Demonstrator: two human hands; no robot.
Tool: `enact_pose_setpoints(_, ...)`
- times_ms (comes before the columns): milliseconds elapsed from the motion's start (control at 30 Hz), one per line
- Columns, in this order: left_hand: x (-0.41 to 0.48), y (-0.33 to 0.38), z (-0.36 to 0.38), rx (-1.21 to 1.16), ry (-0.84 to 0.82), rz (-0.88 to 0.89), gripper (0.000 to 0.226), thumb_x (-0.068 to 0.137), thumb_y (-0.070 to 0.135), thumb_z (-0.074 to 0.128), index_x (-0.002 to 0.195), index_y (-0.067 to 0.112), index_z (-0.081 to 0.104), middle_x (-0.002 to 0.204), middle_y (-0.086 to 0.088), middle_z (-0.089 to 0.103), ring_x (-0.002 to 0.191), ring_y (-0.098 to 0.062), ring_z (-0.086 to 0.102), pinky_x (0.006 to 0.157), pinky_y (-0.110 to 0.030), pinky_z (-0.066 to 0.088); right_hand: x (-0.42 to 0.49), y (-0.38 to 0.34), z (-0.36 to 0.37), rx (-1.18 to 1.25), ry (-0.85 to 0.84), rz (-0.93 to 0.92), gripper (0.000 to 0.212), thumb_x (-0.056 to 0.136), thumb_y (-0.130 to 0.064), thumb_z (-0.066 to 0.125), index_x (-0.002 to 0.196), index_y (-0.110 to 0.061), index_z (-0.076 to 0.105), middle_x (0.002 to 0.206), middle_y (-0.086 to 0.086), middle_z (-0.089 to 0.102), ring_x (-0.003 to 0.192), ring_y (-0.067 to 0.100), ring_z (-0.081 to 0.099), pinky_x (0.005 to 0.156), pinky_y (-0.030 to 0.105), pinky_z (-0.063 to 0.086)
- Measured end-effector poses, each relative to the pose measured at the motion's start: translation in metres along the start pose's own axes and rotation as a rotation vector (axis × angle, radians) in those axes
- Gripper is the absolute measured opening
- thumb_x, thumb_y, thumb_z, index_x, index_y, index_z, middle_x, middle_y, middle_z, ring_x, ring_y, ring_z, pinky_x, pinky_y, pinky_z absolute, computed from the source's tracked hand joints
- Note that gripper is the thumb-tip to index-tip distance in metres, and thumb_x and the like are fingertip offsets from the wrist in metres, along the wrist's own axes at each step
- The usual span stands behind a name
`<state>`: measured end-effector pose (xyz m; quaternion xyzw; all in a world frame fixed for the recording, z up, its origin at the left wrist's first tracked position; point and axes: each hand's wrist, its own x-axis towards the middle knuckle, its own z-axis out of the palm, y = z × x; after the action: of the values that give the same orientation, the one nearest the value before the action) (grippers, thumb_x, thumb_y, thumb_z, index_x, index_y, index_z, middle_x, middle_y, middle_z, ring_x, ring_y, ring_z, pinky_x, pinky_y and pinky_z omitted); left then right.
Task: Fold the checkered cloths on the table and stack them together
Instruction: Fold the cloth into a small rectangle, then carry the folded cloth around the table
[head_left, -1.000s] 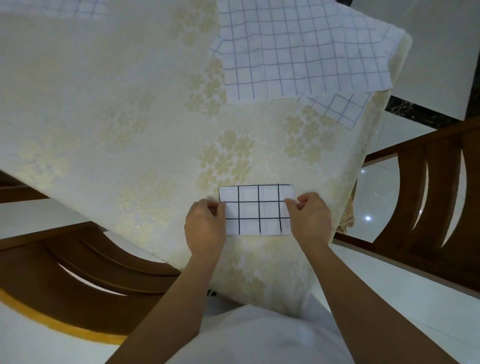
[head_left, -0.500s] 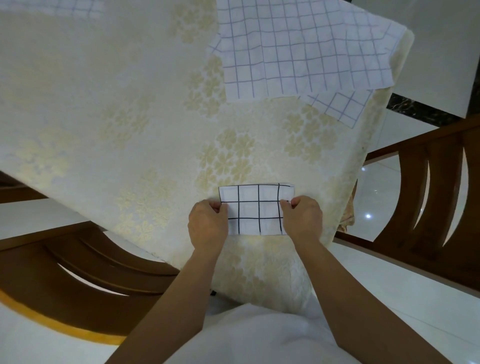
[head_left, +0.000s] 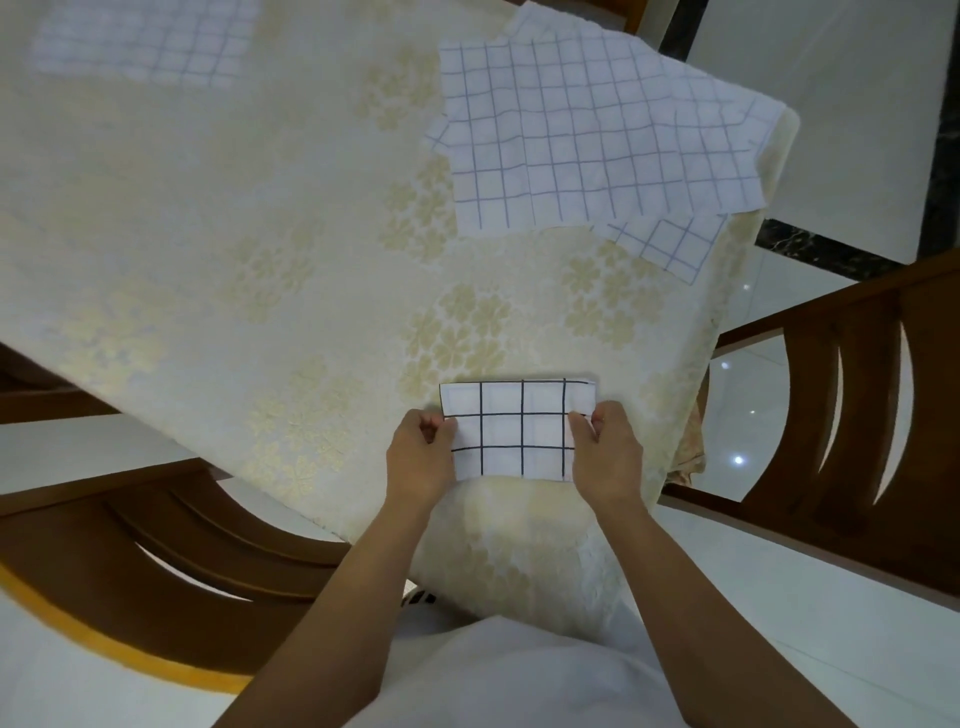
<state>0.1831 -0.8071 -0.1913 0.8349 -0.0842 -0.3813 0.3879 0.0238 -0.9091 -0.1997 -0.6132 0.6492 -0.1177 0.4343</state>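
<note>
Kept the folded cloth (head_left: 519, 431) at the near edge of the table (head_left: 260, 260), pinched at both short ends by left hand (head_left: 418, 457) and right hand (head_left: 607, 457). Drew both slightly inward since a second ago, probably squaring it before stacking.

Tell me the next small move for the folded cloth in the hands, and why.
Probably lift the folded cloth and set it aside for the stack. The left hand and right hand pinch its short ends, it looks folded small, and larger unfolded cloths wait at the table's far right corner.
</note>
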Motion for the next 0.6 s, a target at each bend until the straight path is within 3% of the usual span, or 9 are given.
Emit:
enact_pose_setpoints(133, -0.011, 0.011, -0.013, -0.203, -0.025, -0.008, 0.008, 0.094, 0.018, 0.064, 0.089, 0.015, 0.060, 0.090, -0.004, 0.067, 0.083, -0.020, 0.061, 0.071, -0.034, 0.048, -0.008, -0.006, -0.020, 0.159, -0.004, -0.002, 0.012, 0.098, -0.029, 0.060, 0.104, -0.020, 0.056, 0.082, -0.015, 0.057, 0.073, -0.004, 0.053, 0.060, 0.006, 0.039)
enact_pose_setpoints(200, -0.019, 0.016, -0.020, -0.337, -0.071, -0.024, 0.009, 0.093, 0.016, 0.066, 0.102, 0.013, 0.065, 0.097, -0.009, 0.072, 0.090, -0.023, 0.069, 0.077, -0.037, 0.055, -0.013, -0.007, -0.029, 0.213, -0.037, -0.039, 0.021, 0.096, -0.035, 0.061, 0.095, -0.014, 0.062, 0.077, 0.000, 0.064, 0.070, 0.001, 0.056, 0.068, 0.015, 0.043)
enact_pose_setpoints(267, -0.028, 0.018, -0.024, -0.417, -0.128, -0.014, 0.019, 0.094, 0.015, 0.065, 0.113, 0.014, 0.067, 0.099, -0.008, 0.074, 0.093, -0.022, 0.071, 0.081, -0.037, 0.058, -0.021, -0.009, -0.036, 0.276, -0.034, -0.057, 0.040, 0.095, -0.036, 0.061, 0.078, 0.000, 0.054, 0.066, 0.018, 0.049, 0.062, 0.009, 0.043, 0.065, 0.028, 0.037)
enact_pose_setpoints(333, -0.035, 0.018, -0.025, -0.388, -0.138, 0.027, 0.013, 0.095, 0.016, 0.064, 0.106, 0.013, 0.071, 0.093, -0.008, 0.072, 0.087, -0.020, 0.070, 0.076, -0.034, 0.056, -0.030, -0.013, -0.042, 0.326, -0.017, -0.048, 0.045, 0.096, -0.027, 0.061, 0.071, 0.004, 0.042, 0.062, 0.009, 0.032, 0.060, 0.011, 0.031, 0.062, 0.030, 0.029)
enact_pose_setpoints(433, -0.046, 0.015, -0.020, -0.256, -0.110, 0.099, 0.029, 0.098, 0.025, 0.060, 0.085, -0.001, 0.063, 0.083, -0.010, 0.064, 0.076, -0.017, 0.057, 0.067, -0.030, 0.043, -0.041, -0.014, -0.047, 0.335, 0.013, -0.053, 0.040, 0.097, -0.023, 0.060, 0.067, -0.005, 0.040, 0.063, 0.002, 0.031, 0.059, 0.009, 0.031, 0.062, 0.027, 0.030)
enact_pose_setpoints(500, -0.053, 0.013, -0.018, -0.146, -0.088, 0.168, 0.035, 0.100, 0.031, 0.055, 0.082, 0.001, 0.058, 0.082, -0.015, 0.062, 0.072, -0.014, 0.052, 0.065, -0.029, 0.039, -0.048, -0.012, -0.050, 0.353, 0.030, -0.050, 0.039, 0.098, -0.024, 0.058, 0.067, -0.013, 0.037, 0.064, 0.002, 0.030, 0.058, 0.009, 0.030, 0.063, 0.027, 0.031)
enact_pose_setpoints(600, -0.065, 0.013, -0.016, -0.002, -0.038, 0.277, 0.034, 0.103, 0.032, 0.047, 0.083, 0.006, 0.056, 0.081, -0.015, 0.061, 0.068, -0.013, 0.048, 0.058, -0.021, 0.035, -0.056, -0.008, -0.054, 0.363, 0.026, -0.075, 0.042, 0.100, -0.032, 0.056, 0.069, -0.008, 0.040, 0.067, 0.005, 0.032, 0.061, 0.011, 0.034, 0.062, 0.025, 0.034)
